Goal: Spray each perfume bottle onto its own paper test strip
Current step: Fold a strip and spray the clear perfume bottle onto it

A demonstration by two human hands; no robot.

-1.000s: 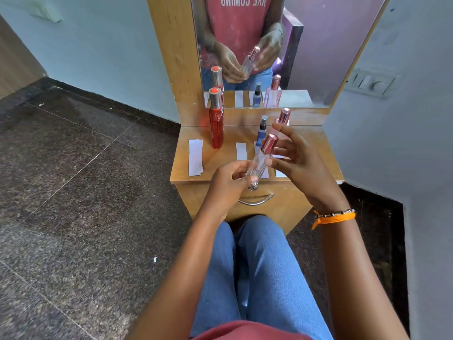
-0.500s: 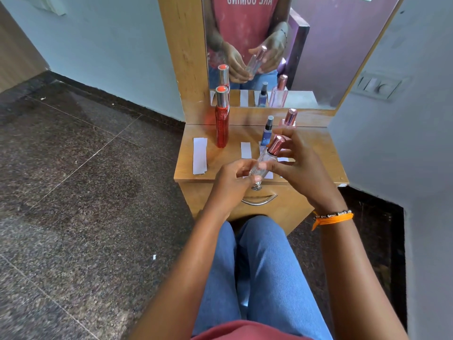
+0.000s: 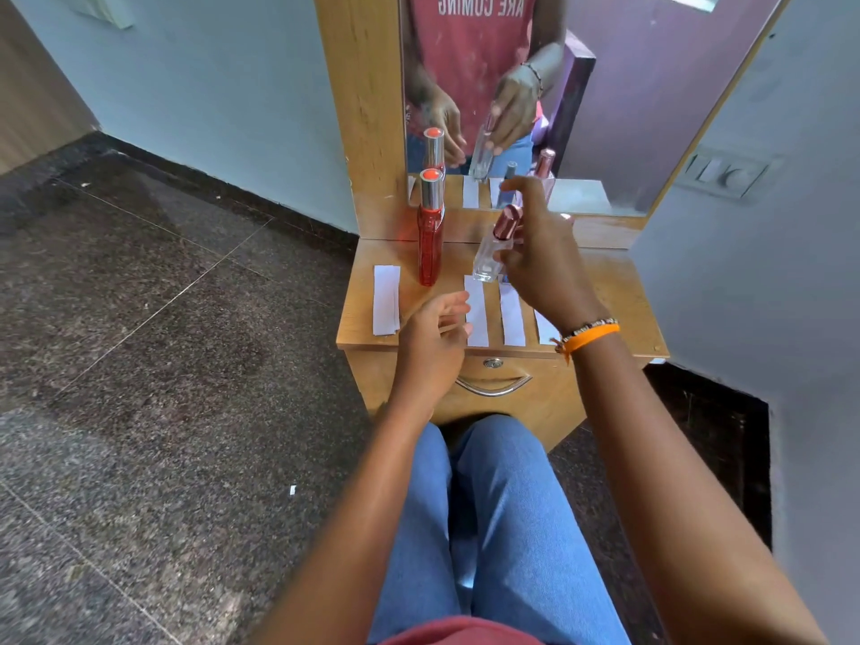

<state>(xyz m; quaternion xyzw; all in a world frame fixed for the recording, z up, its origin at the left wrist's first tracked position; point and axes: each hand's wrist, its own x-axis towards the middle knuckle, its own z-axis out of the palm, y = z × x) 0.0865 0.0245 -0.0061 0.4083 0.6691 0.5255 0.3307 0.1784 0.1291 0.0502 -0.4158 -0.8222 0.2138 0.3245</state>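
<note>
The clear perfume bottle (image 3: 489, 257) with the rose-gold cap is sitting tilted in the right hand (image 3: 540, 267), whose fingers (image 3: 505, 260) are curling round its glass body just above the far end of the desk (image 3: 619, 290). Its contents cannot be made out. Directly below those fingers four white paper strips are lying flat in a row — one far-left strip (image 3: 386, 300), a second strip (image 3: 476, 314), a third strip (image 3: 512, 315) and a fourth strip (image 3: 544, 325) partly hidden under the wrist. The left hand (image 3: 435, 339) is hovering over the desk's near edge, fingers loosely spread and holding nothing, beside the second strip. A tall red bottle (image 3: 430, 230) is standing upright to the left of the held bottle — red liquid is filling it. Behind the right hand, other bottles are mostly hidden.
</note>
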